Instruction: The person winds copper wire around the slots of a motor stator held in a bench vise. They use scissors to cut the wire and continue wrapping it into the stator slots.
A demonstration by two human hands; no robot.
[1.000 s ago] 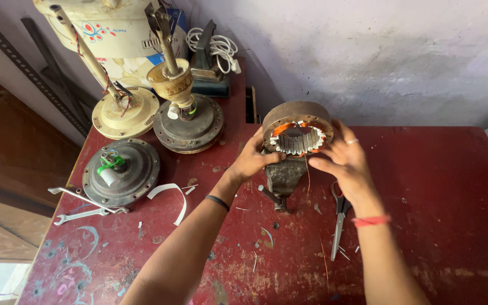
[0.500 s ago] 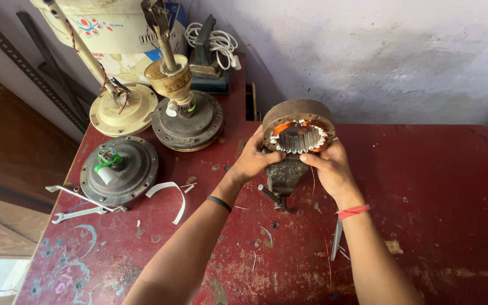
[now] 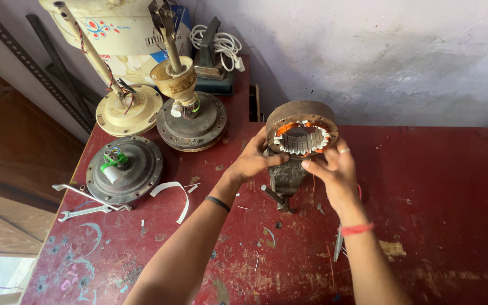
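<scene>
A round fan stator (image 3: 302, 129), rusty brown outside with copper windings and pale slot liners inside, sits tilted on a small bench vise (image 3: 284, 179) on the red table (image 3: 436, 226). My left hand (image 3: 253, 160) grips the stator's lower left rim, thumb across its front edge. My right hand (image 3: 335, 171) touches the lower right rim with its fingertips near the slot liners. A black band is on my left wrist and a red thread on my right.
Three dismantled ceiling fan motors (image 3: 124, 167) (image 3: 190, 118) (image 3: 129, 107) stand at the left. Two spanners (image 3: 83, 203) lie near the left edge. A screwdriver (image 3: 339, 243) lies under my right forearm. A white cable coil (image 3: 217, 42) rests at the back by the wall.
My right hand has slid down from the stator's right side to its lower right rim. The left hand keeps its grip on the lower left.
</scene>
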